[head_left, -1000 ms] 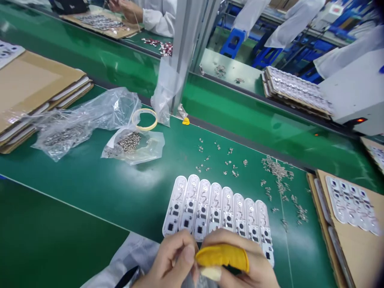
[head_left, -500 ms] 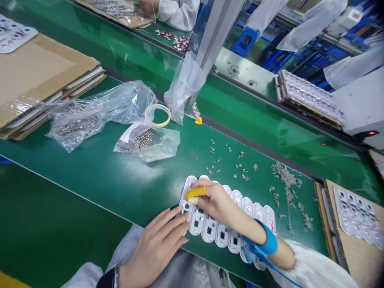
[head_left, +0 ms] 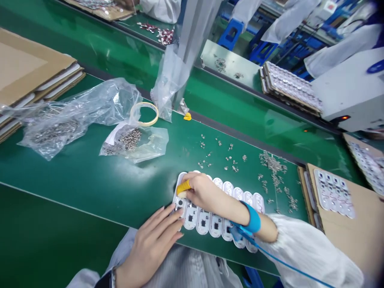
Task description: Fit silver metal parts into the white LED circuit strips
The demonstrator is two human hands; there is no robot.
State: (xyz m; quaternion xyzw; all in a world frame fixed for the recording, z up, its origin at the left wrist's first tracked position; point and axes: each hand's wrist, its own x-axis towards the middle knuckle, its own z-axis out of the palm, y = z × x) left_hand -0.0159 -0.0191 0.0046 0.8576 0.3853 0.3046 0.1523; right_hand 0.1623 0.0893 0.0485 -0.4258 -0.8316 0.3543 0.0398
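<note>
A row of joined white oval casings (head_left: 203, 224) with small circuit boards and black chips lies on the green bench. My left hand (head_left: 156, 234) rests flat at the near left end of this row, its fingers stretched out and touching the first casing. Over the far part of that same casing is my right hand (head_left: 199, 191), thumb and yellow-cotted forefinger pinched together and pointing down. Whatever is between those fingertips is hidden. A blue wrist strap (head_left: 254, 217) with a cord circles my right wrist.
Small metal parts (head_left: 273, 168) lie scattered beyond the row. Clear bags of metal pieces (head_left: 130, 138) and a tape ring (head_left: 144, 114) lie to the left. Cardboard stacks (head_left: 36, 60) stand at both sides. A grey post (head_left: 195, 36) rises at the back; a co-worker's sleeve (head_left: 160, 9) shows beyond.
The view has shifted, so the bench things appear further left. Both hands stay at the first casing, the right still pinched over it.
</note>
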